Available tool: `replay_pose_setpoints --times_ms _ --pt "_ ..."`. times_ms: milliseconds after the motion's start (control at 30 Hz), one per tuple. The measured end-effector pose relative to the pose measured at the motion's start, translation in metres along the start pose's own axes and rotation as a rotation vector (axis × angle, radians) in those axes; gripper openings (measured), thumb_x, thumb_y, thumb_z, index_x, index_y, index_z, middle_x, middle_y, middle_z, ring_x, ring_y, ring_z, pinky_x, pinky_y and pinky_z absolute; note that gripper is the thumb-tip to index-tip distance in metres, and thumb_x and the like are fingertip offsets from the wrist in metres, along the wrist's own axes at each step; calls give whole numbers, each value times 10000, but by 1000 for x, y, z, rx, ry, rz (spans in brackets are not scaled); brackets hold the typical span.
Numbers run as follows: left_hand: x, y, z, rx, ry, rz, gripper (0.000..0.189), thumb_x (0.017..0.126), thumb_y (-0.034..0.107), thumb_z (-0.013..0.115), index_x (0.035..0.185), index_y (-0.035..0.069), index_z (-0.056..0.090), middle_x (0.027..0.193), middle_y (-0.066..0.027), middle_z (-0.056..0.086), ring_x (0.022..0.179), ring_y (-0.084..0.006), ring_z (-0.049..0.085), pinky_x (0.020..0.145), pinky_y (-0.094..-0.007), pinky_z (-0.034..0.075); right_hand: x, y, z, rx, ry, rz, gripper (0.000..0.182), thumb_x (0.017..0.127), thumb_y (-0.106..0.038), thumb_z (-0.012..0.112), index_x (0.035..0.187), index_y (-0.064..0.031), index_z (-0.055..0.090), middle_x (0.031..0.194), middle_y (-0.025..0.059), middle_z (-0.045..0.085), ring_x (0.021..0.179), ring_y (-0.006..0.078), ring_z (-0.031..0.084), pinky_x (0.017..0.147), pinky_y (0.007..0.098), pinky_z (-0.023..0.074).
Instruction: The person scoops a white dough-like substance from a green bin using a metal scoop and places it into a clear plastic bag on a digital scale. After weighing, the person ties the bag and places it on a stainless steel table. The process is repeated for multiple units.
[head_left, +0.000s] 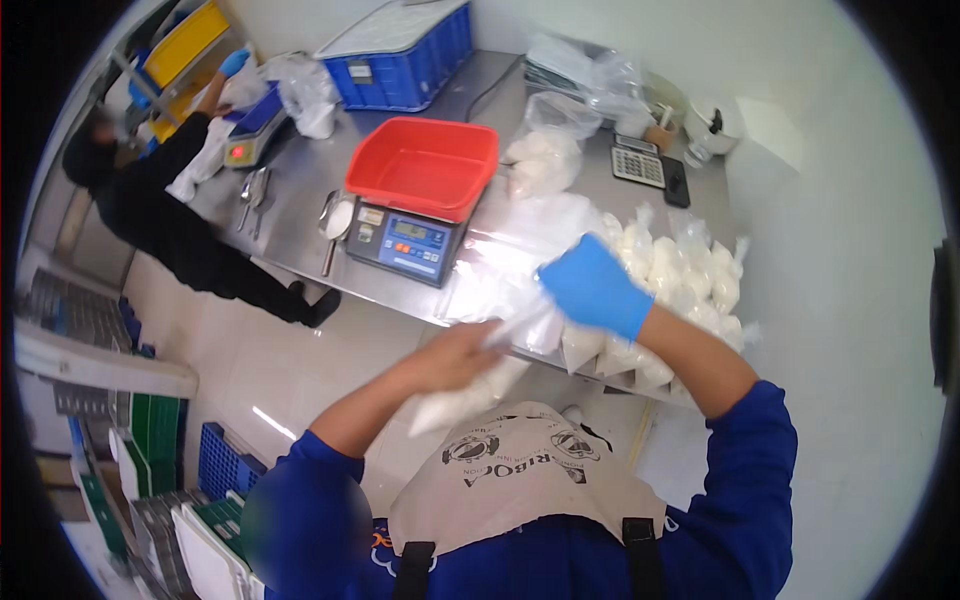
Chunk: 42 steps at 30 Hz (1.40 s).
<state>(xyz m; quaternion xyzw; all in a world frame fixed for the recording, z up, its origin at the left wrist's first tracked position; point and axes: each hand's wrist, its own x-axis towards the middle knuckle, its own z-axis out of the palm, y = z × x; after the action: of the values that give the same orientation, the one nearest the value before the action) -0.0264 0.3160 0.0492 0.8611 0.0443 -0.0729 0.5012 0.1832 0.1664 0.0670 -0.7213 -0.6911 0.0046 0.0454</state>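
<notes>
Before my apron a clear plastic bag of white powder (469, 391) hangs below the table edge. My bare left hand (457, 356) is closed on the neck of this bag. My right hand (596, 289), in a blue glove, grips the bag's upper end above the table edge; its fingertips are partly hidden. Flat clear plastic bags (540, 217) lie on the steel table beneath. Several filled bags of white powder (667, 277) stand close together to the right. Left of my hands is a digital scale (405, 244) with an empty-looking red plastic tray (424, 169) on it.
A metal scoop (334, 225) with white powder lies beside the scale. Further back are a lidded blue crate (405, 67), an open bag of powder (547, 161), a calculator (637, 165) and a phone (676, 182). At the far left a person in black (165, 202) works at another scale (255, 139).
</notes>
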Motion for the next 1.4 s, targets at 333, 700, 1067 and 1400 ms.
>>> replay_pose_setpoints --times_ms 333,700,1067,1400 --pt "69 42 -13 -778 798 262 138 997 181 610 931 59 618 762 -48 597 702 -86 515 631 -290 429 -15 -94 27 1531 -20 -197 296 1008 -228 579 1218 -45 676 1039 76 728 966 221 692 945 361 518" --pt "135 -35 50 -319 719 -290 286 938 334 727 894 61 658 728 -6 651 628 -102 586 574 -276 461 -12 -39 44 230 256 498 421 792 -153 660 1193 -27 668 863 127 638 882 304 604 1053 537 366" --pt "121 -11 97 -973 438 -233 154 986 161 590 1075 41 627 862 -17 628 747 -90 567 689 -283 483 -43 -2 68 748 710 728 454 815 -63 617 1266 -73 565 958 145 641 876 306 650 824 421 529" --pt "124 16 62 -1203 49 -79 257 970 146 533 1163 -5 612 897 -70 642 684 -142 583 642 -304 502 -85 4 0 618 616 458 195 798 -218 718 911 -91 623 844 89 625 802 320 639 713 439 508"
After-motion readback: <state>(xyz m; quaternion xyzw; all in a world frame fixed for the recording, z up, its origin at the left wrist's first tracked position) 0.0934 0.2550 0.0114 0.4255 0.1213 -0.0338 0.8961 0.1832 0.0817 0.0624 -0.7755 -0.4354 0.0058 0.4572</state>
